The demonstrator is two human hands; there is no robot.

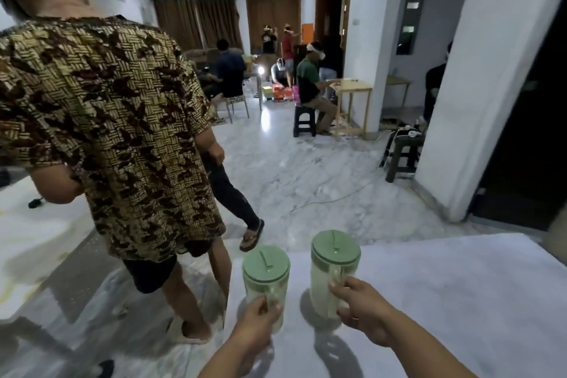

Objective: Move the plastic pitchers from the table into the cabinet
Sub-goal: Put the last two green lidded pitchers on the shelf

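Two clear plastic pitchers with green lids are at the near left part of a white table (445, 285). My left hand (257, 321) is closed around the handle of the left pitcher (265, 275). My right hand (363, 308) grips the handle of the right pitcher (335, 261). Both pitchers are upright. Whether they rest on the tabletop or hang just above it, I cannot tell. No cabinet is in view.
A person in a brown patterned shirt (101, 120) stands close on the left, back turned, beside another white table (27, 239). Behind lies a marble floor (306, 169) with a cable, a white pillar (478, 86) and dark stool (402, 156) at right, several people seated farther back.
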